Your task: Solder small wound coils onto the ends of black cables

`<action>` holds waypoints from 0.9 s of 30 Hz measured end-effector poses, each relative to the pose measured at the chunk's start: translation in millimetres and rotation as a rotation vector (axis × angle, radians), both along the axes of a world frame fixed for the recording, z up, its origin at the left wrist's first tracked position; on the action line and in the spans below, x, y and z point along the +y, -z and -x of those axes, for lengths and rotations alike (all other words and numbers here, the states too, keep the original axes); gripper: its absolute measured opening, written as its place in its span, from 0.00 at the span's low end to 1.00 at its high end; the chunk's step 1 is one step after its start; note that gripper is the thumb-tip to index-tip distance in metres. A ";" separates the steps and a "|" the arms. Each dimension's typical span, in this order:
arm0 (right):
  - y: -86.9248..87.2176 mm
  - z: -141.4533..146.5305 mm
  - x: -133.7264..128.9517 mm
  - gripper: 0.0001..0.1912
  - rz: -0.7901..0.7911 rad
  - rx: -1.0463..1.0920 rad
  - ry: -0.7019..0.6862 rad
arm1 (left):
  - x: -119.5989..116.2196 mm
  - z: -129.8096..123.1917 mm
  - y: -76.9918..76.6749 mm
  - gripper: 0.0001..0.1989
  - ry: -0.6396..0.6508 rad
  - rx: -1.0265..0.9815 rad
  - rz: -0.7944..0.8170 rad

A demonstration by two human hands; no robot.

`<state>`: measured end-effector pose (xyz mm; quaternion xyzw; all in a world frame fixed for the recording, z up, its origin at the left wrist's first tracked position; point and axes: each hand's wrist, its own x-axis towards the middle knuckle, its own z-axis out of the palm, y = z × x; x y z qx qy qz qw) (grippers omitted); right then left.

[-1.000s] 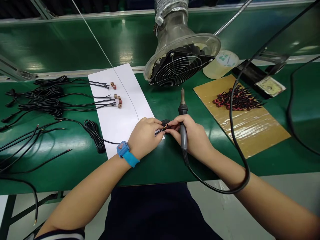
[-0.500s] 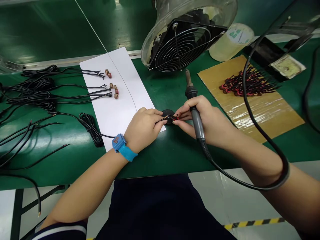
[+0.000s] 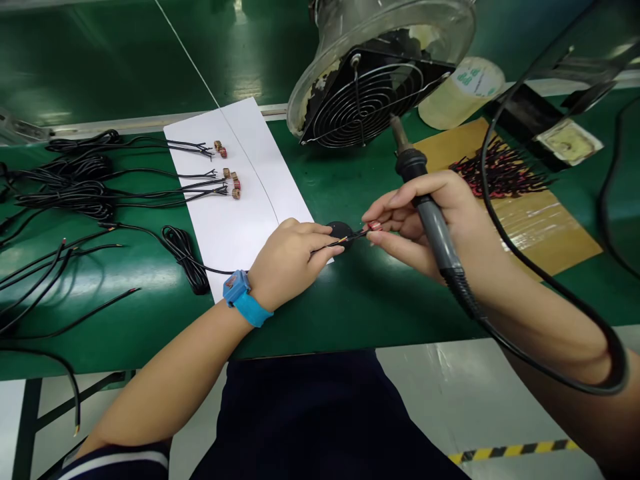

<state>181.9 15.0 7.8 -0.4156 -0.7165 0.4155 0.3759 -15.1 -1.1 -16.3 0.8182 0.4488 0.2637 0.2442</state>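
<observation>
My left hand, with a blue band on its wrist, pinches the end of a black cable between thumb and forefinger. An orange-tipped wire shows at those fingertips. My right hand has a soldering iron resting in it, tip up and leaning left. The same hand's thumb and forefinger grip a small red part, whose dark leads reach to the wire at my left fingers. Whether they touch I cannot tell. Beneath them is a round black piece on the green bench.
A fume fan hangs above the bench. White paper carries cable ends and several small copper-coloured parts. Bundled black cables lie left. Cardboard with many red-and-black leaded parts, a jar and an iron stand are right.
My right hand has moved right and slightly up with the soldering iron and the red part, which now shows clearly with its leads stretched towards my left hand. My left hand has barely shifted.
</observation>
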 end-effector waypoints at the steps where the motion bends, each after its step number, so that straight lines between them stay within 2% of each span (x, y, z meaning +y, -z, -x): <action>1: -5.4 -0.6 0.6 0.15 -0.053 -0.044 -0.012 | -0.3 0.1 -0.9 0.09 0.005 -0.018 -0.015; 4: -19.1 -3.0 1.7 0.13 -0.204 -0.230 -0.074 | -0.7 1.3 -2.9 0.09 0.017 -0.055 -0.048; 7: -26.0 -4.4 3.4 0.11 -0.273 -0.398 -0.126 | -1.1 3.1 -3.3 0.09 0.000 -0.058 -0.072; 20: -43.3 5.7 0.3 0.06 -0.199 -0.552 -0.089 | -3.0 0.7 -1.2 0.11 -0.040 0.003 -0.122; 27: -42.1 7.5 3.8 0.08 -0.181 -0.559 -0.114 | -3.9 1.6 -0.5 0.11 -0.036 -0.018 -0.142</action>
